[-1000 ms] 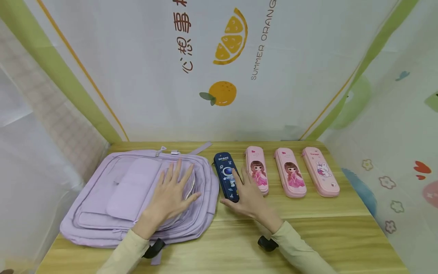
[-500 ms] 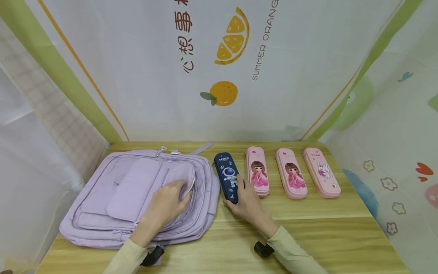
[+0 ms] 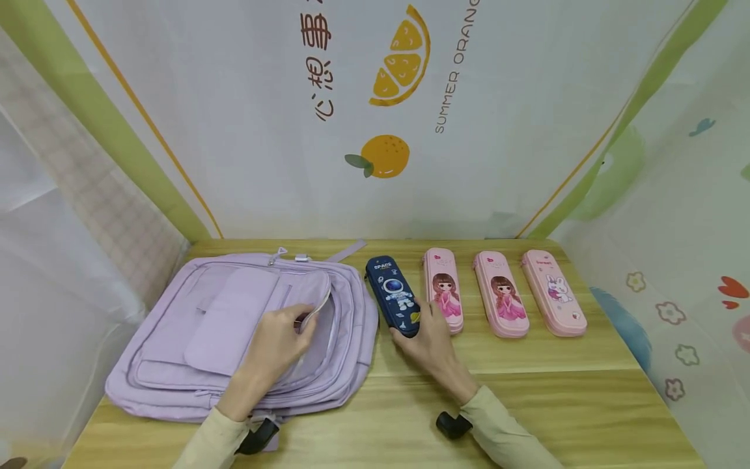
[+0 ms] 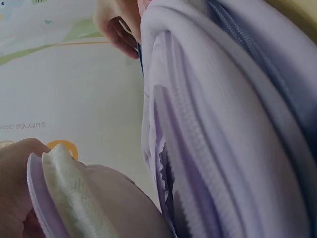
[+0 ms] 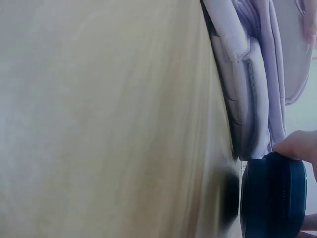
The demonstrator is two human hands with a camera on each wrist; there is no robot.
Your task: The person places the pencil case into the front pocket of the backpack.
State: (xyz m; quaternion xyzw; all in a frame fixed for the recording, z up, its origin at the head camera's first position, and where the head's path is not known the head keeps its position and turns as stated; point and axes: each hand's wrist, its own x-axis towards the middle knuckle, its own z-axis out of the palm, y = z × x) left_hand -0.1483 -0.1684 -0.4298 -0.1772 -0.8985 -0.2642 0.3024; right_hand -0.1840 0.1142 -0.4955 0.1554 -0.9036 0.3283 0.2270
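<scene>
A lilac backpack [image 3: 166, 339] lies flat on the left of the table. My left hand [image 3: 271, 348] pinches the edge of its front pocket flap [image 4: 74, 191] and holds it raised, so the unzipped pocket gapes at its right side. Just right of the bag is a navy pencil case [image 3: 388, 293] printed with an astronaut and "SPACE". My right hand [image 3: 432, 342] grips this case near its lower end, thumb on the left side and fingers on the right. In the right wrist view the case's near end [image 5: 275, 198] appears slightly off the tabletop, above a dark shadow.
Three pink pencil cases stand in a row to the right: a doll-print case [image 3: 444, 293], another doll-print case [image 3: 501, 296] and a rabbit-print case [image 3: 553, 293]. Printed curtains [image 3: 281, 195] enclose the wooden table [image 3: 375, 430] at the back and sides.
My left hand went from spread fingers over the backpack to pinching and lifting its pocket flap. My right hand closed round the navy pencil case, whose lower end shifted slightly right.
</scene>
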